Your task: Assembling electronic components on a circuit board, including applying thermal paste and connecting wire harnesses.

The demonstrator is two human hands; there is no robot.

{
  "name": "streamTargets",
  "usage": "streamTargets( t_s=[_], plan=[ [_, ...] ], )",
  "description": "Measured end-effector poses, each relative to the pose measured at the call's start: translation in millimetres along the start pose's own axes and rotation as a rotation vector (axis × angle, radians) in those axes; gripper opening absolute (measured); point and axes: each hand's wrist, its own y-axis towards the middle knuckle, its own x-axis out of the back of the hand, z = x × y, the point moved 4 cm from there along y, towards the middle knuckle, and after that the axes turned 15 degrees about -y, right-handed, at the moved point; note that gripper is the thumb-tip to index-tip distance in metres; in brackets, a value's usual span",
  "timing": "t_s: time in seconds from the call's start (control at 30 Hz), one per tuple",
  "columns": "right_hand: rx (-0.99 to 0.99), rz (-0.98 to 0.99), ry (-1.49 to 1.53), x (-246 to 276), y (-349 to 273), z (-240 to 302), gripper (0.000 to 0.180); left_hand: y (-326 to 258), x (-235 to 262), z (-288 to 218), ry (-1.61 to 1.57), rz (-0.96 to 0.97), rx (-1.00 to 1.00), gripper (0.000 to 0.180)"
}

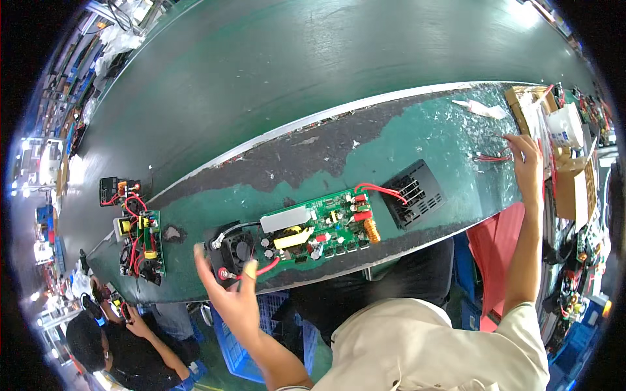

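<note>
A green circuit board (pixel 319 228) with coils and capacitors lies across the near part of the bench. Red wires join its right end to a black slotted end panel (pixel 415 195). At its left end, a black and a red cable run to a black fan panel (pixel 238 251). My left hand (pixel 231 296) is spread at this fan panel, thumb and fingers apart; whether it touches the panel I cannot tell. Far to the right, my right hand (pixel 525 156) pinches what looks like a thin wire, above a small bunch of red wires (pixel 493 158).
A second circuit assembly (pixel 140 238) stands at the left. A white-tipped tube (pixel 481 109) and cardboard boxes (pixel 574 189) are at the right. Beyond a pale rail runs a wide green belt (pixel 293 72). Below are a blue crate (pixel 244 345) and a co-worker's hand (pixel 137 322).
</note>
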Motion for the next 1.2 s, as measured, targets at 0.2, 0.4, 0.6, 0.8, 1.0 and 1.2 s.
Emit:
streamTargets(
  t_s=[0.2, 0.4, 0.6, 0.8, 1.0, 1.2],
  plan=[
    [0.102, -0.257, -0.111, 4, 9, 29, 0.024, 70, -15, 6, 0.026, 0.390, -0.123, 0.070],
    [0.380, 0.090, 0.487, 12, -60, 166, 0.061, 90, -38, -6, 0.111, 0.441, -0.357, 0.079],
    [0.790, 0.188, 0.446, -16, -103, 220, 0.057, 62, -14, 45, -0.379, 0.073, -0.278, 0.060],
    [0.662, -0.029, 0.563, -27, -107, 222, 0.038, 53, -3, 91, -0.231, -0.067, -0.226, 0.037],
    [0.640, -0.031, 0.525, -27, -111, 224, 0.033, 56, -12, 94, -0.239, -0.022, -0.216, 0.029],
    [0.626, -0.066, 0.490, -25, -111, 226, 0.028, 55, -12, 93, -0.316, -0.022, -0.222, 0.030]
  ],
)
